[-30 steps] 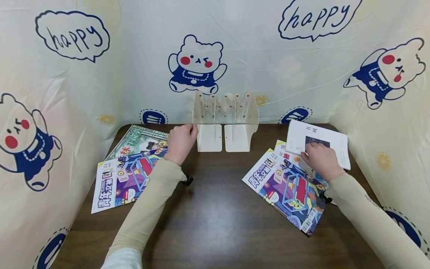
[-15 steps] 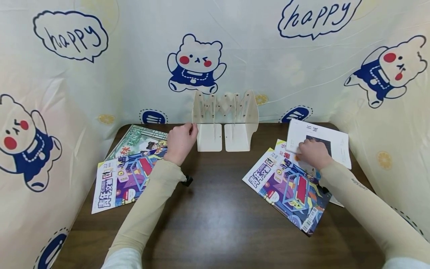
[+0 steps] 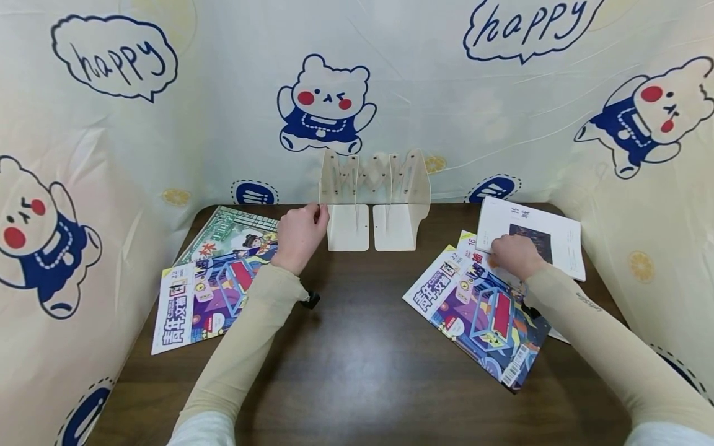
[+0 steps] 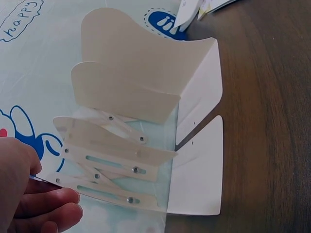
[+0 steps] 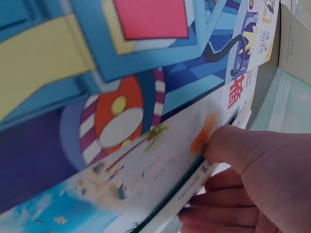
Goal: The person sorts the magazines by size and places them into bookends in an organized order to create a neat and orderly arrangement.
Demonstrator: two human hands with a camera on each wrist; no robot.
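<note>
At the table's back stands a cream expandable bookend [image 3: 393,228] with slotted, riveted strips between its upright panels. My left hand [image 3: 300,236] pinches the edge of its left side panel [image 4: 116,199] between thumb and fingers. On the right lies a white book [image 3: 564,248] with a dark picture on its cover. My right hand [image 3: 515,255] grips its near-left edge; in the right wrist view the thumb lies at the printed spine [image 5: 187,194] and the fingers curl on the other side. Next to it lies a purple magazine [image 3: 491,328], overlapping a beach-picture magazine [image 5: 141,194].
Another purple magazine [image 3: 178,310] overlaps a green one [image 3: 223,232] on the table's left. Bare brown tabletop [image 3: 362,347] lies between the two groups. A printed curtain [image 3: 234,93] with bears and speech bubbles closes off the back and sides.
My right hand has slid left across the white book's cover to its near-left edge, and its fingers have curled there. The left hand has stayed at the bookend.
</note>
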